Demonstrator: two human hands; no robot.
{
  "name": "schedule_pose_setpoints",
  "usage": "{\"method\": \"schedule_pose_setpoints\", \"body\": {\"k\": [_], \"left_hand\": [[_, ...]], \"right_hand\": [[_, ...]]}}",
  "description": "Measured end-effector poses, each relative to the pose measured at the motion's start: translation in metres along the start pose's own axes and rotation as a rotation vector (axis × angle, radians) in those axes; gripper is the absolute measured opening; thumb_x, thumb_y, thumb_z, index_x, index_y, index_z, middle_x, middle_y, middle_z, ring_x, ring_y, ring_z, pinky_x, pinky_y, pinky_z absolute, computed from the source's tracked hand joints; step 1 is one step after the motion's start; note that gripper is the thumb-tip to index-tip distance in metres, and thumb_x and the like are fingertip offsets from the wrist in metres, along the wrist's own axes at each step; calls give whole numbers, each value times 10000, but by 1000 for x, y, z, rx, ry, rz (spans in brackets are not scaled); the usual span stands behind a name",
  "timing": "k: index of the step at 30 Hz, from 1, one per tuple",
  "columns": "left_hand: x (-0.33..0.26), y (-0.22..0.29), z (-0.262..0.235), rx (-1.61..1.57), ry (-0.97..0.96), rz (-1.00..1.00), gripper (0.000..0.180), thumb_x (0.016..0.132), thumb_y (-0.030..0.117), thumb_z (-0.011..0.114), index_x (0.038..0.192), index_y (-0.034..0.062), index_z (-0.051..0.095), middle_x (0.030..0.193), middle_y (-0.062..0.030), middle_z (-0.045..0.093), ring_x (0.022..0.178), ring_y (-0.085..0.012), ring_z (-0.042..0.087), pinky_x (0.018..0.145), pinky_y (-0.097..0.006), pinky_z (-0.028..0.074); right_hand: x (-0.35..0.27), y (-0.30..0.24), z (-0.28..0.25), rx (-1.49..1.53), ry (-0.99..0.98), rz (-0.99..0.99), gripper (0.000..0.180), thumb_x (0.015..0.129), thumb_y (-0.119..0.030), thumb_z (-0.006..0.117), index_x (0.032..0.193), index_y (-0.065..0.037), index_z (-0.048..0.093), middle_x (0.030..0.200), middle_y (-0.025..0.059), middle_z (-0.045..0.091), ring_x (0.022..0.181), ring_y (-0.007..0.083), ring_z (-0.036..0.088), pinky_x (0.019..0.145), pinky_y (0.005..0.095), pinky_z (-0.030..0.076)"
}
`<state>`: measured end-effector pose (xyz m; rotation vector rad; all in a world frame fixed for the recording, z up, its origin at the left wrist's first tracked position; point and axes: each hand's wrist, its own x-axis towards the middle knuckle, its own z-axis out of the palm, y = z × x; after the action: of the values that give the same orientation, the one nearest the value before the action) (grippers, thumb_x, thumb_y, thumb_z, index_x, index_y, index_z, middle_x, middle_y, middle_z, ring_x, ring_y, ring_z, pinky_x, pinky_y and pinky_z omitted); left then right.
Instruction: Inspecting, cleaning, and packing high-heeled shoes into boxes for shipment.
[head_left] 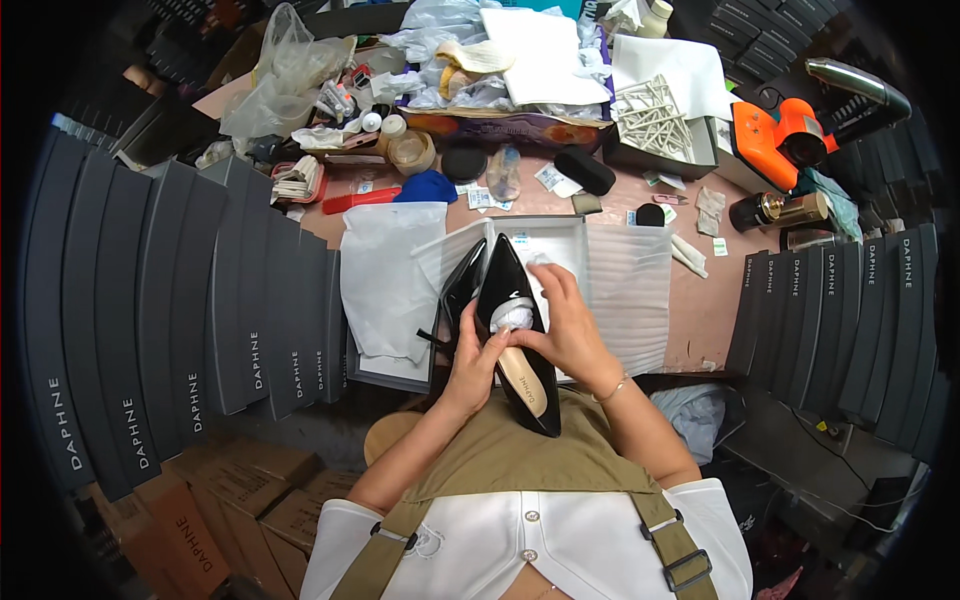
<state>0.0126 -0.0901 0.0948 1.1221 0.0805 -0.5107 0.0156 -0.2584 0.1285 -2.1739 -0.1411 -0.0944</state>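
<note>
A shiny black pointed shoe (503, 272) with a beige insole is tilted between my hands, its toe pointing away from me and its heel end near my apron. My left hand (472, 362) grips its left side, thumb at the opening. My right hand (572, 335) is round the right side, thumb by a wad of white paper (512, 317) inside the shoe, fingers bent beside the toe. A second black shoe (462, 282) rests on its side to the left, in an open grey shoebox (578, 245). White tissue paper (393, 275) spreads over the box's left side.
Dark shoeboxes stand in rows at left (235, 290) and right (830, 310). Behind are a blue cloth (427, 187), a black oval brush or pad (584, 171), a box of white sticks (655, 125) and an orange heat gun (765, 140). Foam sheeting (630, 290) lies right.
</note>
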Motion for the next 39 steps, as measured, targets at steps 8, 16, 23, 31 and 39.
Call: {"method": "schedule_pose_setpoints", "body": {"k": [8, 16, 23, 31, 39], "left_hand": [[6, 4, 33, 47, -92, -18, 639, 947, 134, 461, 1451, 8, 89, 1414, -162, 290, 1278, -207, 340, 1063, -319, 287], [-15, -29, 61, 141, 85, 40, 641, 941, 149, 489, 1431, -15, 108, 1376, -170, 348, 1250, -209, 374, 1044, -321, 306], [-1, 0, 57, 315, -13, 254, 767, 860, 157, 631, 1452, -2, 170, 1404, -149, 314, 1278, -221, 354, 1058, -328, 298], [20, 4, 51, 149, -54, -38, 808, 699, 104, 814, 1352, -15, 355, 1180, -87, 538, 1055, -172, 546, 924, -293, 451], [29, 10, 68, 528, -122, -23, 850, 715, 18, 760, 1413, -10, 276, 1318, -128, 452, 1208, -187, 447, 1028, -298, 355]], "right_hand": [[-8, 15, -30, 242, -99, 176, 758, 726, -141, 749, 1346, 65, 364, 1159, 283, 550, 1059, 380, 573, 892, 385, 464], [-15, 36, -34, 164, -181, 253, 513, 781, -130, 681, 1222, 42, 482, 949, 242, 624, 740, 368, 630, 667, 394, 495], [-7, 38, -53, 363, -308, 147, 497, 825, -164, 645, 1255, 10, 466, 937, 187, 638, 702, 265, 642, 633, 345, 505], [-4, 66, -124, 129, -99, 229, 384, 832, -250, 662, 1114, -7, 572, 883, 206, 651, 818, 363, 643, 735, 420, 494], [9, 274, -112, -537, 246, 446, 468, 729, -175, 706, 1107, -25, 476, 1086, 220, 515, 1010, 407, 538, 820, 466, 465]]}}
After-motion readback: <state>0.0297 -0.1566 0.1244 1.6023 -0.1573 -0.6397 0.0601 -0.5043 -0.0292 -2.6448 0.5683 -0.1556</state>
